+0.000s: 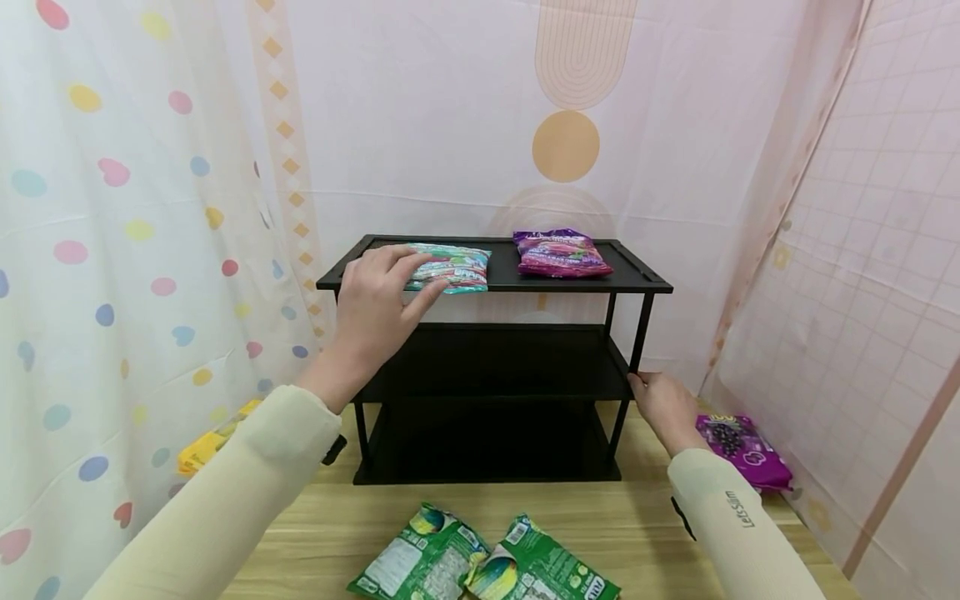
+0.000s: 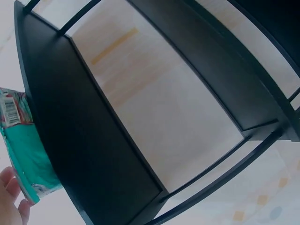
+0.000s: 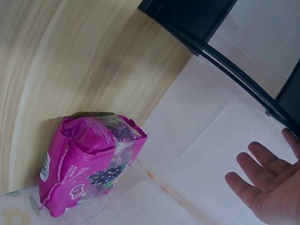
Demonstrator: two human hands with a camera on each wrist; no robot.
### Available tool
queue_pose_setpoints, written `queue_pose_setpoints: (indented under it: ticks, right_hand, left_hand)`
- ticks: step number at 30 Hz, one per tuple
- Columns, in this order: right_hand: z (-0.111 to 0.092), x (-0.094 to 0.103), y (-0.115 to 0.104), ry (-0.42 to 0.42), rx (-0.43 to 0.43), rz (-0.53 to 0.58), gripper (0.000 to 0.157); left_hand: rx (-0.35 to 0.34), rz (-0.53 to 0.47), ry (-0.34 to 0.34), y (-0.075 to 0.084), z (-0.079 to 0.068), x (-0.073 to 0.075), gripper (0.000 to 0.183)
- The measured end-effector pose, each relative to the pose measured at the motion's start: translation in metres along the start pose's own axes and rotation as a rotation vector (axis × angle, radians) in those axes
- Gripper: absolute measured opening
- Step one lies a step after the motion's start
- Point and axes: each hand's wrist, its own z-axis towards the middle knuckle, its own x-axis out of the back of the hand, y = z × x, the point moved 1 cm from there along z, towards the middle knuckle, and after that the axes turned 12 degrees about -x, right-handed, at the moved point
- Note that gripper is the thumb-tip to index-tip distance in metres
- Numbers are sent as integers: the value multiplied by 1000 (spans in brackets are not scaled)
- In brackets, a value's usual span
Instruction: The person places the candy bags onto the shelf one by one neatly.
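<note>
A three-tier black shelf rack (image 1: 517, 362) stands on the wooden table. On its top tier, toward the left, lies a teal snack bag (image 1: 461, 268), slightly past the front edge. My left hand (image 1: 382, 292) is at the bag's left end, thumb and forefinger spread apart; in the left wrist view its fingertips are right at the edge of the bag. Further right on that tier sits a purple-pink snack bag (image 1: 562, 254). My right hand (image 1: 663, 404) pinches the rack's front right post at the middle tier, its other fingers extended in the right wrist view.
Two green snack bags (image 1: 423, 554) lie at the table's near side. A purple bag with a grape picture (image 3: 93, 159) is by the right curtain, and a yellow packet (image 1: 213, 442) by the left one. Curtains (image 1: 420, 108) close in the back and both sides.
</note>
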Motion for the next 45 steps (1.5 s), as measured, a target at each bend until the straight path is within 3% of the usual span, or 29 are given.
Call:
queue_pose_setpoints:
  ticks: [9, 16, 26, 45]
  right_hand:
    - [2, -2, 1, -6, -11, 1, 46]
    - [0, 0, 0, -2, -6, -3, 45]
    - [0, 0, -2, -7, -4, -10, 46]
    - [5, -2, 2, 15, 12, 13, 45]
  left_hand:
    - [-180, 83, 33, 8, -9, -3, 41]
    - [-233, 102, 45, 11, -15, -7, 28]
    - [-236, 164, 60, 12, -15, -9, 11]
    - [-222, 191, 39, 9, -13, -22, 12]
